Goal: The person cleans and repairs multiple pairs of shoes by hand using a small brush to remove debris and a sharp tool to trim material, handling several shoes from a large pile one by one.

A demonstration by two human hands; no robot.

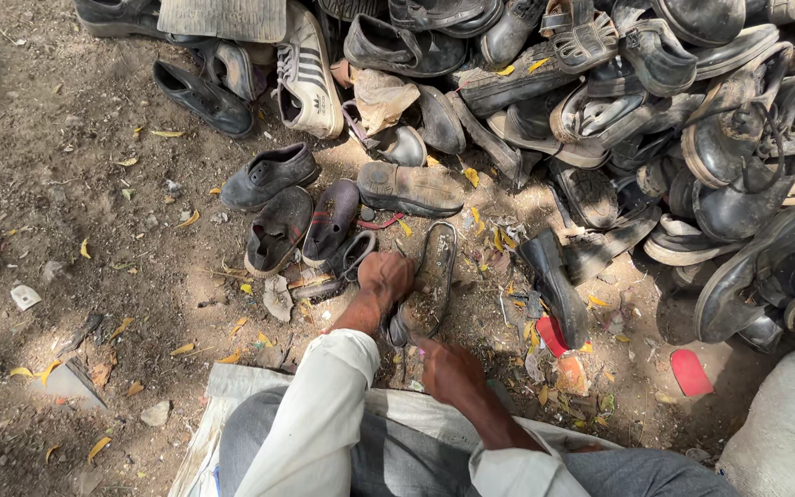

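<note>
Gripping a worn shoe (431, 276), left hand (385, 276) closed, right hand (450, 371) (fingers hidden) unclear.

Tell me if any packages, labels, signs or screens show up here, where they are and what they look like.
No screens or signs in view.
Crumpled paper bag: among the heaped shoes at top centre, tan and creased.
Small white scrap: on the dirt at left, flat, roughly square; whether it is a label cannot be told.
Pale sack: bottom right corner, rounded, off-white.
</note>
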